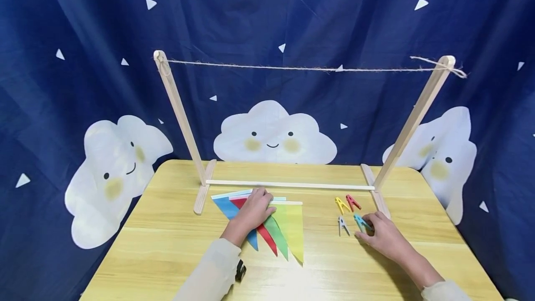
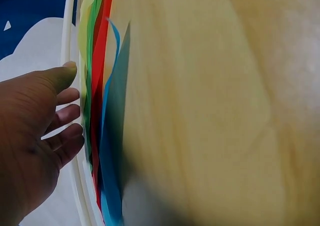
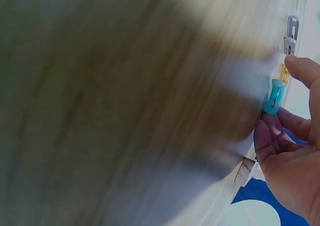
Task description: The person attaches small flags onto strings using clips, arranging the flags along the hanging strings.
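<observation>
Fanned triangular pennants lie overlapping on the table: blue [image 1: 224, 205], red [image 1: 267, 238], green [image 1: 279, 238] and yellow [image 1: 296, 229], each with a pale strip along its top edge. My left hand [image 1: 252, 212] rests on the pennants near those strips, its fingers relaxed. At the right, my right hand [image 1: 384, 236] is at a turquoise clothespin [image 1: 360, 221]. The right wrist view shows fingertips against the clothespin [image 3: 274, 96], with the thumb held apart from it. Beside it lie a yellow clothespin [image 1: 342, 205], a red clothespin [image 1: 353, 202] and a grey clothespin [image 1: 343, 225].
Behind the pennants stands a wooden frame with a left post [image 1: 180, 115], a right post [image 1: 414, 122] and a low white crossbar [image 1: 292, 184]. A twine line [image 1: 271, 67] is tied between the post tops. A dark blue curtain [image 1: 334, 22] hangs behind the table [image 1: 167, 245].
</observation>
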`<state>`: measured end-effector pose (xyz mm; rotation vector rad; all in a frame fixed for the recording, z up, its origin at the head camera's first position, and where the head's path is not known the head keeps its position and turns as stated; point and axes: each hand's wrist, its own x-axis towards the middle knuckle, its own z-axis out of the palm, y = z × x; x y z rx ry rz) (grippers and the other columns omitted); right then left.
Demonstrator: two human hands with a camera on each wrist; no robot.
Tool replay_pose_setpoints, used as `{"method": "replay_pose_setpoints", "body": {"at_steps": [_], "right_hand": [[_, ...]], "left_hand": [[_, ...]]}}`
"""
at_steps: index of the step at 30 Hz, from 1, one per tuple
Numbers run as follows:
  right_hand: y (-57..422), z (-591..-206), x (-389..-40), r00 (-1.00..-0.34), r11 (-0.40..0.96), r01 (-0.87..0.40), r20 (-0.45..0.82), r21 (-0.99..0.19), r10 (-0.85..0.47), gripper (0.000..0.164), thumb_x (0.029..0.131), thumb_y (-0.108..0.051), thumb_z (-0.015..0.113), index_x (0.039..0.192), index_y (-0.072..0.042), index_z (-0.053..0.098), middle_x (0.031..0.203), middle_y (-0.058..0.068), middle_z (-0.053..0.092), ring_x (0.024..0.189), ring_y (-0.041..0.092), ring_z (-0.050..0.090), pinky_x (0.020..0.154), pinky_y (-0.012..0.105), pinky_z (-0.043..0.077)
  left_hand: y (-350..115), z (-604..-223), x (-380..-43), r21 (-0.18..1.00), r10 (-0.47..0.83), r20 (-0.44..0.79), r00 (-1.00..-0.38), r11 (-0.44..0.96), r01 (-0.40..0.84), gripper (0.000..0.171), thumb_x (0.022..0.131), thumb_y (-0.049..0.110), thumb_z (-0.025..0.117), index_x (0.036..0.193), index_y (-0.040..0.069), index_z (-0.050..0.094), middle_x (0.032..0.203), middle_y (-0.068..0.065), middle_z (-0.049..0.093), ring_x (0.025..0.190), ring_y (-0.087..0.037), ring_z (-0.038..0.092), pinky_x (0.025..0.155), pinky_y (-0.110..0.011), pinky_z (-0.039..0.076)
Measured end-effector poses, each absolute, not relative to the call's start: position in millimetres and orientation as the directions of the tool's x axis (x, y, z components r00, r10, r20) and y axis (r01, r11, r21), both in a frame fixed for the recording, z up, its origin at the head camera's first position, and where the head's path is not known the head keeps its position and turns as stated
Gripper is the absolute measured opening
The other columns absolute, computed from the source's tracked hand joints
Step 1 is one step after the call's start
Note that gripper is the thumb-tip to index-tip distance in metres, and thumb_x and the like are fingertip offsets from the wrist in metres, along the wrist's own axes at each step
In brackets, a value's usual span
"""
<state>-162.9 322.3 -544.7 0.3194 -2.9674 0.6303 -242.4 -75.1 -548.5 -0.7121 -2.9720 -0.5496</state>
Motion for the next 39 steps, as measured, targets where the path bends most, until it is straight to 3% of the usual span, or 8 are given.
{"method": "replay_pose_setpoints", "body": {"at_steps": [15,21,27,39], "right_hand": [[325,-547,-163,-0.971,0.888,-0.229,0.151,-0.398,-0.183,0.043,0.077,-0.025,0.091,0.103,-0.001,0.068,0.094,0.004,0.061,0.082,0.014,0.054,0.069,0.031,0.05],[325,-548,-164,-0.975,0.887,-0.217,0.139,-0.407,-0.174,0.041,0.078,-0.025,0.09,0.102,-0.001,0.067,0.094,0.004,0.06,0.082,0.014,0.053,0.068,0.031,0.049],[323,-551,-165,-0.978,0.877,-0.208,0.108,-0.432,-0.179,0.032,0.081,-0.019,0.088,0.098,-0.004,0.065,0.091,0.002,0.057,0.08,0.013,0.05,0.066,0.028,0.047],[326,-548,-166,-0.978,0.879,-0.209,0.101,-0.428,-0.183,0.031,0.081,-0.016,0.088,0.094,-0.005,0.062,0.088,0.001,0.056,0.078,0.012,0.049,0.065,0.027,0.046]], "left_hand": [[-73,-547,-250,0.384,0.434,0.096,-0.896,0.814,0.436,0.025,0.094,0.022,0.078,0.107,0.005,0.065,0.105,-0.006,0.053,0.101,-0.023,0.046,0.09,-0.038,0.048],[-74,-548,-252,0.42,0.434,0.091,-0.896,0.799,0.43,0.023,0.094,0.02,0.078,0.106,0.005,0.065,0.105,-0.006,0.053,0.104,-0.023,0.045,0.09,-0.038,0.049],[-77,-551,-250,0.421,0.419,0.087,-0.904,0.806,0.415,0.02,0.093,0.021,0.079,0.095,0.008,0.065,0.096,-0.002,0.048,0.1,-0.022,0.043,0.084,-0.036,0.046],[-75,-554,-253,0.411,0.426,0.176,-0.887,0.787,0.46,0.024,0.088,0.018,0.082,0.088,0.008,0.061,0.091,0.0,0.048,0.092,-0.019,0.043,0.078,-0.033,0.044]]}}
